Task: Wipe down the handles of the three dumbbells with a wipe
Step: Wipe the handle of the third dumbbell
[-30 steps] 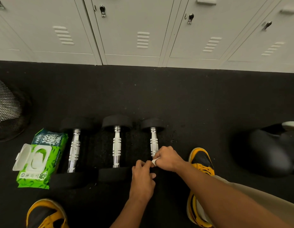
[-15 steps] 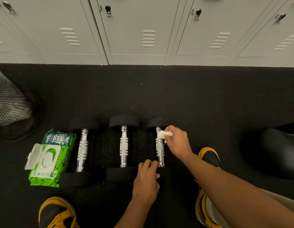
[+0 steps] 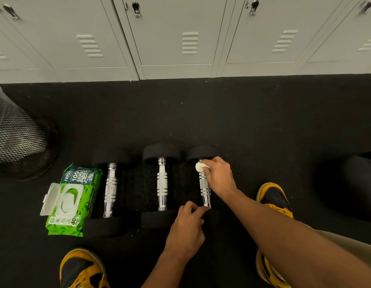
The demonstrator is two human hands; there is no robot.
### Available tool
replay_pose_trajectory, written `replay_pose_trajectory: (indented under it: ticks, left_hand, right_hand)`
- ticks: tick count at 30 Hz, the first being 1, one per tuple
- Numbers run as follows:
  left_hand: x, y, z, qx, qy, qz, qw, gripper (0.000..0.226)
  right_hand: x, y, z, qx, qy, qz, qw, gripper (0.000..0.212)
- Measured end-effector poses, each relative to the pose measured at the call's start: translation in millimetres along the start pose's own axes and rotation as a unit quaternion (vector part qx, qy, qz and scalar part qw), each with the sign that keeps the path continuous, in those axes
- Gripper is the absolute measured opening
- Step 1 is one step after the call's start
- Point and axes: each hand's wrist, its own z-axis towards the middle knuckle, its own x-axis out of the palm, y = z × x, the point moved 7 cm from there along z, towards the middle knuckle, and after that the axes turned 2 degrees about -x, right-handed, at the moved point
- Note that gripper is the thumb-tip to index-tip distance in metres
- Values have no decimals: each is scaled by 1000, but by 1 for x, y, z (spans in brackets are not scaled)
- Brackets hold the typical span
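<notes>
1. Right dumbbell: third in a row of three, farthest from the wipes pack; its chrome handle runs lengthwise away from the person toward the lockers.
2. Wipe: small white wad at the handle's far end, by the far black head.
3. Right hand: fingers curled, pinching the wipe against the handle; the nearer hand for a stroke along this axis.
4. Left hand: on the near head, fingers loosely bent, apparently steadying; whether it grips cannot be told.
5. Middle dumbbell and left dumbbell: parallel, ribbed, bright, between the right dumbbell and the pack.

head-worn view, looking steeply down, close over floor, lockers ahead
</notes>
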Motion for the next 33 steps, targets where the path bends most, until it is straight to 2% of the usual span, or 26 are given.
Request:
replay_pose_trajectory:
  ticks: [9, 21, 33]
  left_hand:
    - [0, -14, 4, -40, 12, 15, 999, 30]
    - [1, -17, 7, -60, 9, 19, 998, 36]
    - [2, -13, 6, -68, 14, 3, 998, 42]
  right_hand:
    - [0, -7, -9, -13, 73, -19, 997, 29]
    - [4, -10, -30, -6, 130, -36, 991, 30]
    - [20, -22, -49, 28, 216, 14, 976, 29]
